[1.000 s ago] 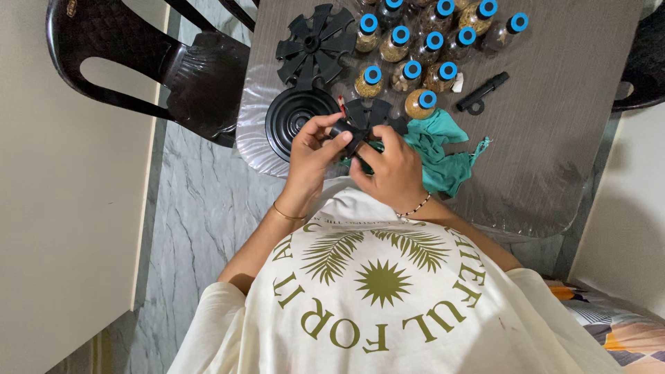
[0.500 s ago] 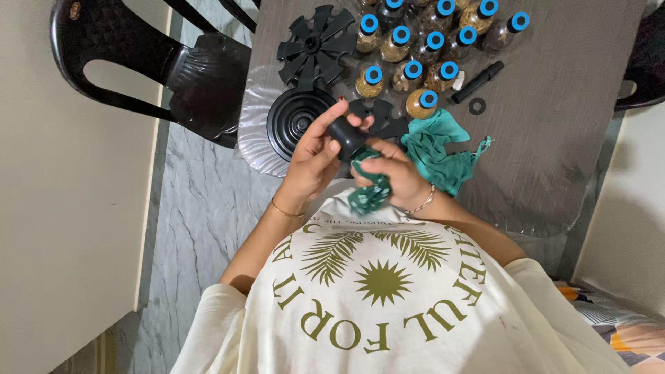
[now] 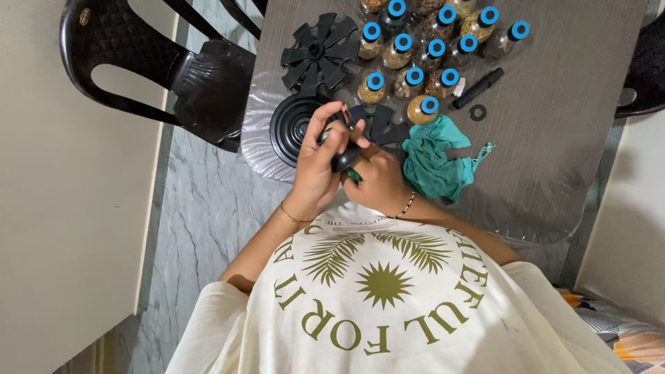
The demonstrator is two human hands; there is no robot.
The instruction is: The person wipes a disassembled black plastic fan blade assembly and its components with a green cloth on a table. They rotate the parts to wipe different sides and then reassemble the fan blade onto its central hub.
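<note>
My left hand (image 3: pixel 317 166) grips a small black cylindrical part (image 3: pixel 343 161) just above the table's near edge. My right hand (image 3: pixel 374 183) is closed against the same part, with a bit of green cloth showing between its fingers. More of the green cloth (image 3: pixel 433 158) lies bunched on the table to the right of my hands. A black slotted wheel (image 3: pixel 377 125) sits right behind my hands, and a black round ribbed base (image 3: pixel 291 125) is to their left.
Several spice bottles with blue caps (image 3: pixel 415 52) stand at the back of the grey table (image 3: pixel 554 138). A second black slotted wheel (image 3: pixel 320 50), a black rod (image 3: pixel 478 87) and a small black ring (image 3: pixel 478 111) lie nearby. A black plastic chair (image 3: pixel 166 69) stands to the left.
Both hands have drawn together and lower over the black part. The green cloth that hung from my right hand half a second ago is now mostly hidden in its fist.
</note>
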